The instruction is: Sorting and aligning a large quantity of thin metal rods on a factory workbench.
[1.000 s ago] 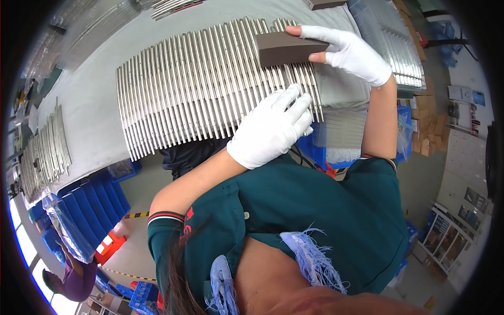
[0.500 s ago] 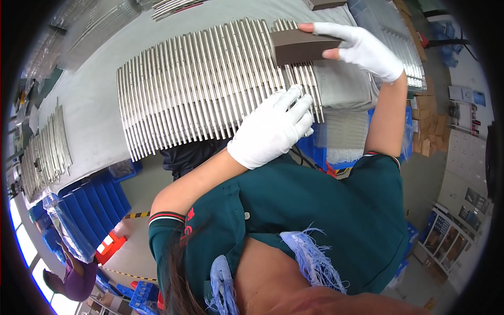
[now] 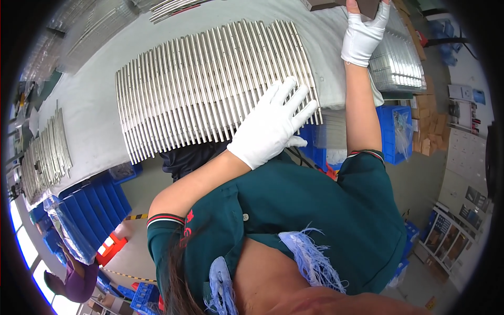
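Note:
A broad row of shiny metal rods lies side by side on the cloth-covered table. My left hand, in a white glove, rests over the near ends of the rods toward the right, its fingers spread out flat. At the far right of the table, my right hand, also gloved, grips a dark brown block that the picture's top edge partly cuts off. Beside it lies a second brown block.
Stacked clear plastic trays stand at the right table end, with a blue bin below. More rods lie at the far left, above blue bins. A person in purple is at lower left.
My right hand has carried the brown block off the rods, away to the far right. The right-hand rods sit closer to the others. My left hand's fingers have spread wider.

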Motion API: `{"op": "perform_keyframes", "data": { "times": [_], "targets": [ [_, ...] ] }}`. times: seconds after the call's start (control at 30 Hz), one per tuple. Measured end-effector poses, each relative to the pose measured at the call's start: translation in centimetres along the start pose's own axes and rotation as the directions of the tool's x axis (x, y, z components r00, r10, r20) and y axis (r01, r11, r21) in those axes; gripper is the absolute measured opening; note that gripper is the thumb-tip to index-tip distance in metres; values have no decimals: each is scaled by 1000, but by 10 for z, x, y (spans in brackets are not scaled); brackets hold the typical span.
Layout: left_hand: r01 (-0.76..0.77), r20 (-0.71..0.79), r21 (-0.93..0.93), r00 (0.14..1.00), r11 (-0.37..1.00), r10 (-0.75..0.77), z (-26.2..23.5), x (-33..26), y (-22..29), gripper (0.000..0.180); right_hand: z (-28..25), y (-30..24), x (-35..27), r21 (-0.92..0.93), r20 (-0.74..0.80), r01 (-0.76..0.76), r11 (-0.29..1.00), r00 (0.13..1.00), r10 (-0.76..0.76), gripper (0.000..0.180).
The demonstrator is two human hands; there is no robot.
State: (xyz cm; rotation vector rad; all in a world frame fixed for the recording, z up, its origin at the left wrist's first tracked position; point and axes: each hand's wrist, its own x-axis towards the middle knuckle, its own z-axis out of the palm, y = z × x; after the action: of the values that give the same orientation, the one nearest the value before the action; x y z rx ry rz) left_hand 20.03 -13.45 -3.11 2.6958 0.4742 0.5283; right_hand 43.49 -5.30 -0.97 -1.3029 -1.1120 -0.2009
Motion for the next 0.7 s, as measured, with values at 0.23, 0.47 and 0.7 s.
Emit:
{"op": "perform_keyframes", "data": {
  "times": [0.23,0.47,0.7],
  "targets": [
    [-17,-5,80,1000,997,17,9,3,-3,63,-5,5,-1,48,-115,-1,999,993,6,68],
    [-175,22,-16,984,984,175,16,33,5,61,-7,5,-4,-46,-79,105,993,991,-108,68],
    [-110,-34,-4,993,994,110,25,30,7,63,-8,15,-6,-29,-62,36,999,997,-38,68]
  ]
}}
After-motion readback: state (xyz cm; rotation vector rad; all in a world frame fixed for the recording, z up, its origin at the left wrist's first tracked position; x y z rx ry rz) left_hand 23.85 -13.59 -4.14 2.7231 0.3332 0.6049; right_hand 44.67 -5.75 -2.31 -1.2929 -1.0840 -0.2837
